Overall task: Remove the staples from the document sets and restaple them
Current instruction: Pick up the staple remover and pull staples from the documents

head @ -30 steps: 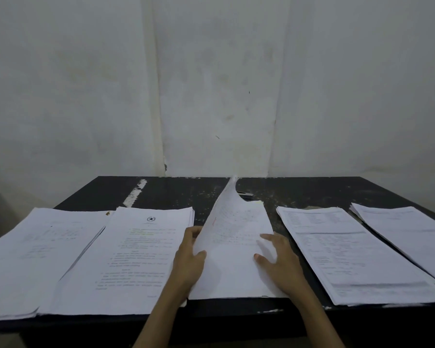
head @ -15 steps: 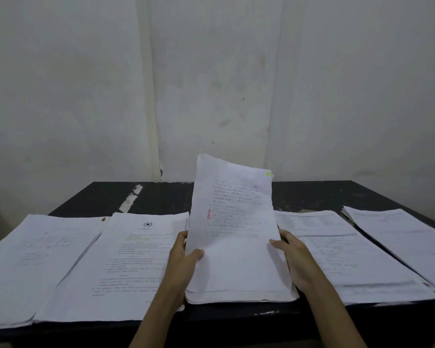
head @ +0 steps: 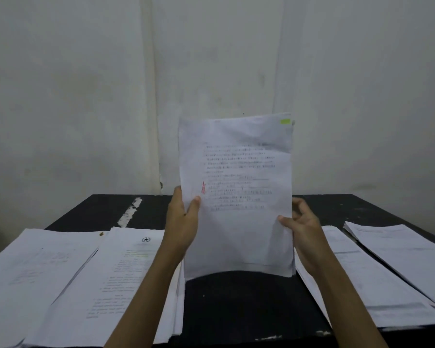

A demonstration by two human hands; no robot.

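Observation:
I hold a white document set upright above the black table, its lower edge just over the tabletop. It shows printed text, a red mark at its left and a green tab at its top right corner. My left hand grips its left edge, thumb on the front. My right hand holds the right edge with thumb in front and fingers curled behind. No staple or stapler is visible.
Two document sets lie on the left: one at the far left, one with a star emblem beside it. Two more lie on the right, one near and one far. A pale wall stands behind the table.
The middle document set went from lying on the table with its top page being lifted to held upright in both hands, clear of the tabletop. The camera view has tilted up slightly.

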